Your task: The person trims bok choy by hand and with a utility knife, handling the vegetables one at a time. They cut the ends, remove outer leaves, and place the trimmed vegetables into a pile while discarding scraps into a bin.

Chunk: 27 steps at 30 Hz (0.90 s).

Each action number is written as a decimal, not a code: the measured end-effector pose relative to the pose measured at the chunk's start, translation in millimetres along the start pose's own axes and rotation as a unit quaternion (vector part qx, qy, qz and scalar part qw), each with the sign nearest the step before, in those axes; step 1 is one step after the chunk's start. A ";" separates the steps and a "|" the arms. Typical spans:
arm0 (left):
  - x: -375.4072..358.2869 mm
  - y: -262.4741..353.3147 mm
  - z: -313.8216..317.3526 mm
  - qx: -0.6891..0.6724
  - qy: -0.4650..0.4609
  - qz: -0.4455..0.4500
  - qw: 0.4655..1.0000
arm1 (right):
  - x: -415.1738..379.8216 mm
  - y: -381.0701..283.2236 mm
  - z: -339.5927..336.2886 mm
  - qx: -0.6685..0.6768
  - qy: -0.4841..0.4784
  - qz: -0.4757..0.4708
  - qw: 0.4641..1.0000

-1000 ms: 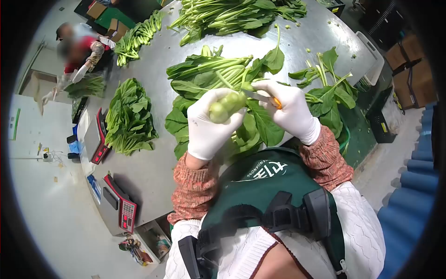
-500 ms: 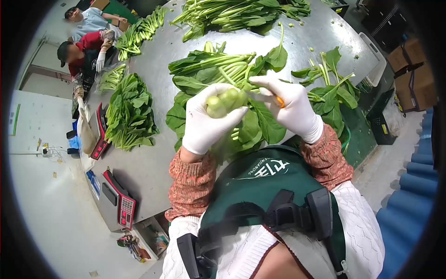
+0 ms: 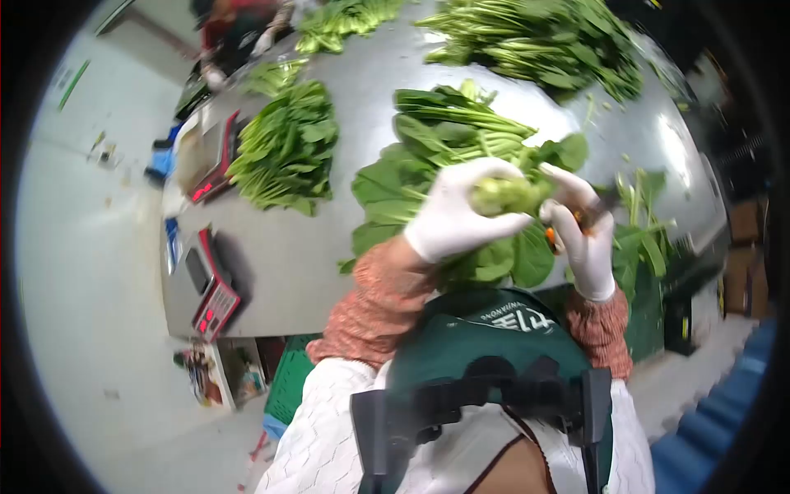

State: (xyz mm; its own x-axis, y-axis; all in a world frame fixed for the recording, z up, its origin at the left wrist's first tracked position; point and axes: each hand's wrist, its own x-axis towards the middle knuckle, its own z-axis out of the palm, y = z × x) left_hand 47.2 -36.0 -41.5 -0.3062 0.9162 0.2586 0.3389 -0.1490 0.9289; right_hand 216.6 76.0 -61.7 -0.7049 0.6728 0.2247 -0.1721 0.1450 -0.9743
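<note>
My left hand point(image 3: 461, 212), in a white glove, is wrapped round a bunch of leafy greens point(image 3: 500, 196), its pale green stem ends pointing toward my right hand. In my right hand point(image 3: 586, 247), also gloved, is a small knife with an orange handle point(image 3: 551, 240); its blade is blurred. The fingertips of the right hand are close beside the stem ends. Beneath both hands lies a pile of loose greens point(image 3: 387, 185), partly hidden by the left hand and wrist.
The metal table point(image 3: 284, 276) carries a heap of greens point(image 3: 292, 148) at left, a larger heap point(image 3: 535, 45) at the back and loose stalks point(image 3: 642, 239) at right. Two red scales point(image 3: 212, 288) point(image 3: 218, 160) stand along the left edge. A co-worker point(image 3: 239, 33) is at the far left.
The view has swung, so the table and hands appear shifted right. My right hand has turned, its fingers now more curled around the knife. The left hand still grips the bunch.
</note>
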 end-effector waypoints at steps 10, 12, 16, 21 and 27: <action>-19.5 -21.7 -28.1 0.047 0.057 0.094 0.993 | 24.0 -6.8 33.3 -0.131 -0.147 -0.098 0.976; -26.0 -20.0 -32.5 0.055 0.065 0.100 0.991 | 32.9 -7.7 42.4 -0.143 -0.225 -0.132 0.955; -43.6 -12.9 -67.8 -0.006 0.124 0.000 0.992 | 40.5 -16.9 62.8 -0.096 -0.192 -0.124 0.969; -94.9 -72.8 -181.7 -0.386 0.453 0.030 0.803 | 45.6 1.9 49.7 -0.080 -0.061 -0.027 0.995; -214.8 -161.5 -326.8 -0.493 0.584 0.003 0.645 | 25.9 40.7 13.8 -0.081 0.034 0.142 0.986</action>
State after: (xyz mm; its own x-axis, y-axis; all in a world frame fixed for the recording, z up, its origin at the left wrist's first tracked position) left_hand -232.5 -330.3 -160.5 -0.9642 0.0946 -0.2476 -0.2099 -0.8429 0.4955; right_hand 181.8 89.3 -95.3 -0.6594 0.7498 -0.0545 0.1418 0.0529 -0.9885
